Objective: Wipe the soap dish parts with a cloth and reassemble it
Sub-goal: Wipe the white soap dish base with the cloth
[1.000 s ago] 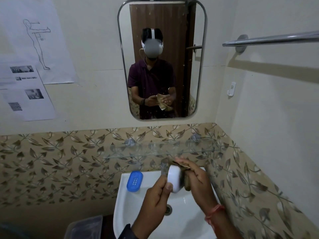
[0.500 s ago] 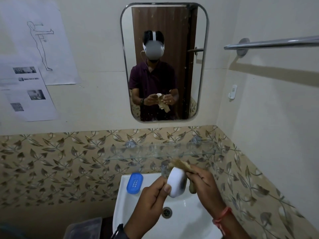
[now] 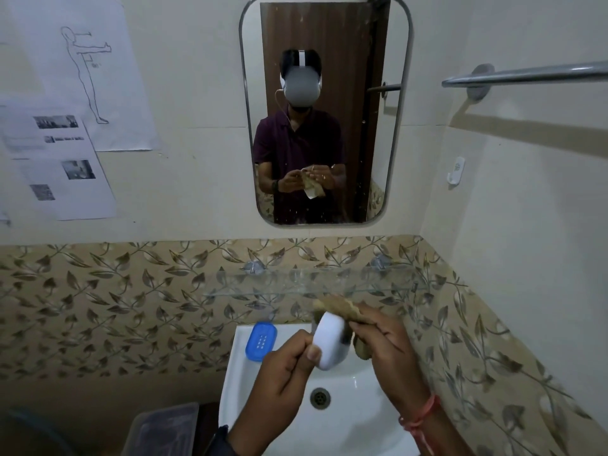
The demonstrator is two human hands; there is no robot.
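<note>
The sink (image 3: pixel 358 419) is holding nothing in its bowl but the drain (image 3: pixel 319 397). On its back left rim the blue soap dish part (image 3: pixel 261 341) is lying flat. A clear plastic tub (image 3: pixel 164 429) is sitting beside the sink at lower left, and what is in it cannot be made out. Above the bowl, the left hand (image 3: pixel 286 370) is pinching the lower edge of the white soap dish part (image 3: pixel 329 343) between thumb and curled fingers. The right hand (image 3: pixel 385 350) is gripping the tan cloth (image 3: pixel 342 309), which is draping over the part's top edge and down its far side. Compared with a second ago, both grips are holding as they were and the blue part is lying in the same spot. The white part is showing slightly more of its broad face.
</note>
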